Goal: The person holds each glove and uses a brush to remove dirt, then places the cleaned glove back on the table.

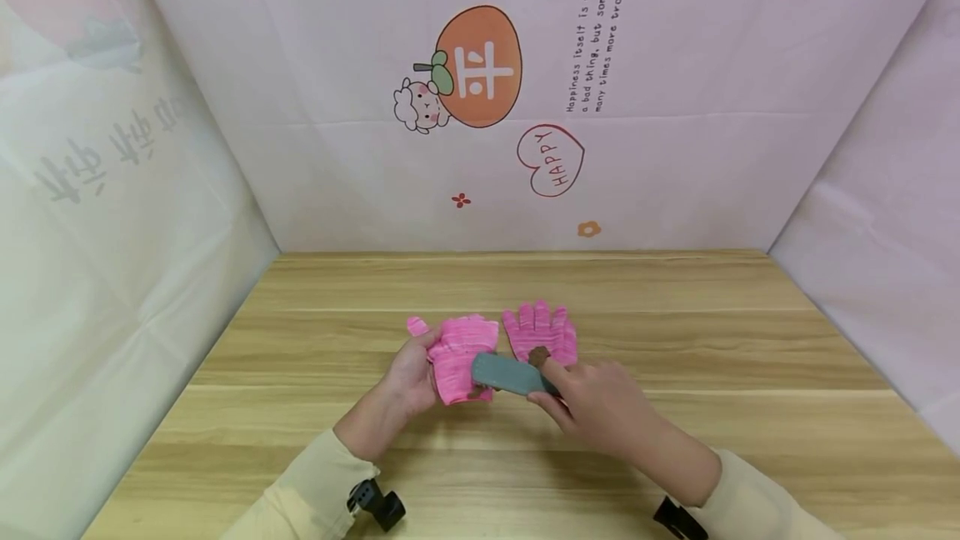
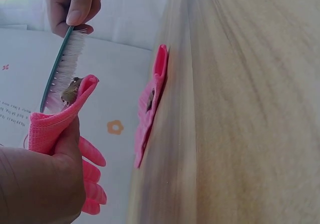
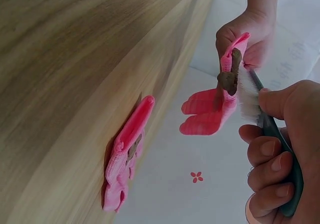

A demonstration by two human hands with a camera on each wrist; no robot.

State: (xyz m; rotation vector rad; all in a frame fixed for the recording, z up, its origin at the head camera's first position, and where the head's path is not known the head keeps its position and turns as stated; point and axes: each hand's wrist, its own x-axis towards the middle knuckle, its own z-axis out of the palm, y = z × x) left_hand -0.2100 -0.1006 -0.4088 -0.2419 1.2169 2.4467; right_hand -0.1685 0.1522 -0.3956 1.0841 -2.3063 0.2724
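My left hand (image 1: 412,375) grips a pink knitted glove (image 1: 457,357) above the table, thumb on one side. A brown, mud-like clump (image 3: 230,77) clings to that glove near its cuff. In my right hand (image 1: 603,407) is a scrubbing brush with a grey-green back (image 1: 506,374) and white bristles (image 3: 248,96). The bristles face the held glove and appear to touch it beside the clump. A second pink glove (image 1: 542,330) lies on the table beyond my right hand, with a brown patch (image 1: 538,356) on it.
The wood-grain table (image 1: 300,432) ends at a white printed sheet (image 1: 360,182) at the back. Further white sheets hang at the left (image 1: 150,215) and right (image 1: 885,240). Black straps with small devices (image 1: 375,504) sit at both wrists.
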